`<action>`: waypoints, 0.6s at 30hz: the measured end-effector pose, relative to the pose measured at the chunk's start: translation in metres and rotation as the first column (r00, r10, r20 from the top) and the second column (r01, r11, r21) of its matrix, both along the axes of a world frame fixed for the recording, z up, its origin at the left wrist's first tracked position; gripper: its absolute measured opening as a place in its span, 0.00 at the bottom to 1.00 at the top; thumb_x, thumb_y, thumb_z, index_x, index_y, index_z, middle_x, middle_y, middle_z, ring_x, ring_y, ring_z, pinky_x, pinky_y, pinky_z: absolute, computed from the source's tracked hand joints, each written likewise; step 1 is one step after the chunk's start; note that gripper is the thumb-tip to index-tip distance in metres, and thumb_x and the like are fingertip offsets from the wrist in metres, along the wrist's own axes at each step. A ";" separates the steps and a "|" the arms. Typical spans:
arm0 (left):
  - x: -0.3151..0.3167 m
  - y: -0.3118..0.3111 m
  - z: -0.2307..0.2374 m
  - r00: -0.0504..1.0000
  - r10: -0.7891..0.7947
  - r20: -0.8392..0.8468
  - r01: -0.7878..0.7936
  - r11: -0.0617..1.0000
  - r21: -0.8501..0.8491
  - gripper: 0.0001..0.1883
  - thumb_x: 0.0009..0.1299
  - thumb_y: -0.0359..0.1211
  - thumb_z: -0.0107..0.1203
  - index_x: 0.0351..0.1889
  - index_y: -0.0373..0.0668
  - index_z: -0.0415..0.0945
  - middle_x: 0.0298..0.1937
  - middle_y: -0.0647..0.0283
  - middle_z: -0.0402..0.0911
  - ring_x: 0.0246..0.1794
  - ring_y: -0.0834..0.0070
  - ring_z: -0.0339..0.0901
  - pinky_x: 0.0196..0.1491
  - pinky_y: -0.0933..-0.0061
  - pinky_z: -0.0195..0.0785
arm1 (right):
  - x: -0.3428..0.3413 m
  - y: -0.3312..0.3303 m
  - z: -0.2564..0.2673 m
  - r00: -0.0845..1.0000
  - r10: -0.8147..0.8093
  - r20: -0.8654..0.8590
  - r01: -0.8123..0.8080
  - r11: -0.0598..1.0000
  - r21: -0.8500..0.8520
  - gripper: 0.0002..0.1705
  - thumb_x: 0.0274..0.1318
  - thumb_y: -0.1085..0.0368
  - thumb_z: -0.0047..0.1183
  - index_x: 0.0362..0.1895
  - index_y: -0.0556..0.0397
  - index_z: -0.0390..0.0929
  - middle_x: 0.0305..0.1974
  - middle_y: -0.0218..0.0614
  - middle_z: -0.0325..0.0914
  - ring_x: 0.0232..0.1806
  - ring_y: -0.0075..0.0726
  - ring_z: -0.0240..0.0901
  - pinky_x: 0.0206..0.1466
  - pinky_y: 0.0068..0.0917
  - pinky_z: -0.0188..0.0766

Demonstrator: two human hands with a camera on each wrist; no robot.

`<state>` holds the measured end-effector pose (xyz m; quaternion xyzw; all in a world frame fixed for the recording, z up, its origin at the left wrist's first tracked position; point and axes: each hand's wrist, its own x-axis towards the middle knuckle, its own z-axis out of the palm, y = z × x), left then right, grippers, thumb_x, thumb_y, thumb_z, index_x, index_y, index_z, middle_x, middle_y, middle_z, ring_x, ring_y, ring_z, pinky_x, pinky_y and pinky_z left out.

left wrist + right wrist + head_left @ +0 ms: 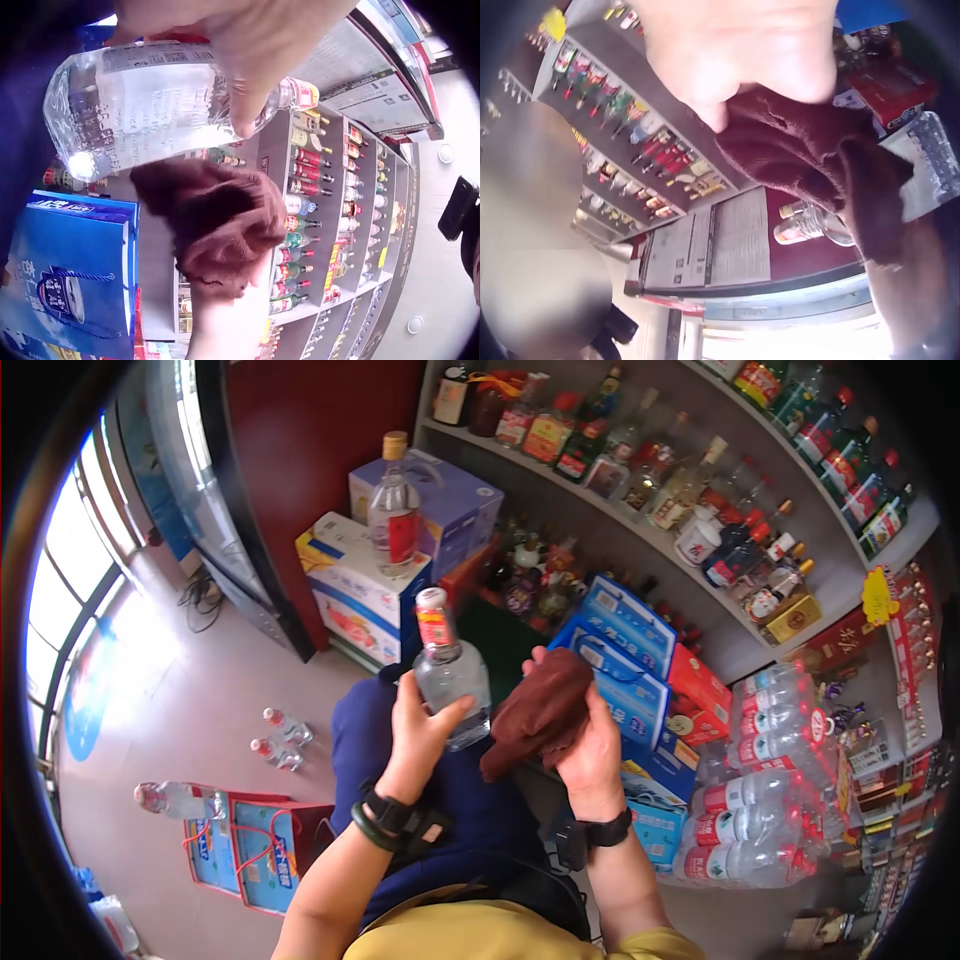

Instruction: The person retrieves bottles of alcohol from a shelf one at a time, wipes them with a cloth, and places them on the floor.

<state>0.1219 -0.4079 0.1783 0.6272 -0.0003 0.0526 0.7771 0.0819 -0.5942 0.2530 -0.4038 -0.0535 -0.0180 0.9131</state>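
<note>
In the head view my left hand (422, 732) grips a clear glass liquor bottle (458, 678) round its lower body, white cap up and a red-orange label on the neck. My right hand (590, 758) holds a bunched brown cloth (540, 705) just beside the bottle. The left wrist view shows the bottle (142, 105) lengthwise, with embossed lettering on its glass; the cloth (229, 217) is close below it. In the right wrist view, fingers press into the folds of the cloth (802, 146), which hangs down over part of the bottle.
Another clear bottle (395, 510) stands on a white carton (345, 595) ahead. Shelves (640, 515) of bottles run along the right. Blue gift boxes (620, 670) and packs of plastic bottles (760, 800) stand at right. Two small bottles (285, 740) and gift bags (265, 850) are on the left floor.
</note>
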 end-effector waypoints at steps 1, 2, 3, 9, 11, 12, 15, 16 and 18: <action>-0.002 0.003 0.007 0.999 -0.021 -0.026 0.019 0.998 -0.053 0.30 0.59 0.33 0.72 0.54 0.34 0.66 0.46 0.56 0.82 0.45 0.72 0.81 0.46 0.69 0.75 | 0.000 0.000 0.002 0.998 0.044 -0.043 -0.042 0.997 0.063 0.35 0.74 0.52 0.39 0.73 0.62 0.55 0.74 0.49 0.58 0.76 0.49 0.53 0.78 0.45 0.51; -0.002 0.005 0.009 0.999 -0.037 -0.023 0.037 0.999 -0.021 0.30 0.60 0.32 0.71 0.55 0.34 0.66 0.47 0.56 0.81 0.46 0.72 0.81 0.47 0.70 0.75 | 0.000 -0.001 0.004 0.992 0.095 -0.083 -0.084 0.988 0.130 0.33 0.73 0.53 0.40 0.72 0.62 0.57 0.73 0.50 0.59 0.76 0.50 0.55 0.77 0.44 0.52; -0.002 0.006 0.009 0.999 -0.041 -0.018 0.041 0.999 -0.029 0.30 0.60 0.32 0.71 0.55 0.34 0.66 0.47 0.56 0.81 0.46 0.72 0.81 0.47 0.70 0.75 | -0.001 -0.002 0.004 0.993 0.090 -0.079 -0.081 0.989 0.121 0.33 0.73 0.53 0.40 0.72 0.62 0.57 0.73 0.50 0.59 0.76 0.50 0.55 0.77 0.44 0.52; -0.004 0.009 0.001 0.991 -0.131 0.012 0.131 0.991 -0.006 0.36 0.57 0.34 0.74 0.59 0.34 0.65 0.50 0.54 0.80 0.50 0.70 0.80 0.50 0.70 0.74 | 0.003 -0.019 0.000 0.989 0.133 -0.059 -0.133 0.991 -0.003 0.32 0.72 0.54 0.44 0.70 0.64 0.61 0.70 0.51 0.63 0.71 0.48 0.61 0.74 0.41 0.57; -0.001 0.009 -0.012 0.989 -0.145 0.033 0.144 0.989 0.031 0.39 0.56 0.35 0.75 0.62 0.34 0.64 0.52 0.54 0.78 0.52 0.69 0.79 0.53 0.68 0.73 | -0.005 -0.027 0.014 0.998 0.060 -0.001 -0.055 0.905 -0.422 0.28 0.72 0.55 0.46 0.68 0.59 0.67 0.66 0.47 0.70 0.69 0.45 0.65 0.72 0.38 0.60; -0.001 0.009 -0.012 0.990 -0.139 0.036 0.138 0.989 0.052 0.40 0.56 0.36 0.75 0.61 0.34 0.64 0.52 0.54 0.78 0.52 0.69 0.79 0.53 0.68 0.73 | -0.003 -0.036 0.011 0.998 0.038 0.044 0.008 0.651 -0.759 0.23 0.72 0.55 0.47 0.62 0.57 0.71 0.60 0.42 0.74 0.59 0.38 0.69 0.60 0.34 0.64; -0.002 0.008 -0.005 0.990 -0.139 0.034 0.135 0.986 0.095 0.41 0.55 0.38 0.76 0.62 0.35 0.64 0.52 0.54 0.78 0.53 0.67 0.78 0.55 0.67 0.71 | 0.004 -0.049 0.009 0.978 0.047 0.205 0.197 -0.542 -0.817 0.13 0.71 0.58 0.51 0.43 0.54 0.81 0.41 0.28 0.82 0.35 0.22 0.75 0.34 0.22 0.71; -0.002 0.008 -0.009 0.989 -0.142 0.050 0.137 0.986 0.091 0.41 0.55 0.38 0.76 0.62 0.35 0.64 0.53 0.54 0.77 0.53 0.67 0.77 0.56 0.66 0.71 | 0.004 -0.049 0.013 0.975 0.053 0.216 0.209 -0.539 -0.816 0.13 0.71 0.58 0.51 0.43 0.54 0.81 0.41 0.28 0.82 0.35 0.22 0.75 0.34 0.22 0.71; -0.004 0.005 -0.009 0.988 -0.143 0.066 0.137 0.986 0.094 0.42 0.54 0.38 0.76 0.63 0.35 0.63 0.54 0.53 0.75 0.54 0.67 0.77 0.56 0.66 0.71 | -0.004 -0.032 0.044 0.960 -0.279 -0.026 0.088 0.387 -0.918 0.12 0.69 0.62 0.51 0.40 0.59 0.79 0.34 0.29 0.80 0.32 0.22 0.75 0.33 0.24 0.70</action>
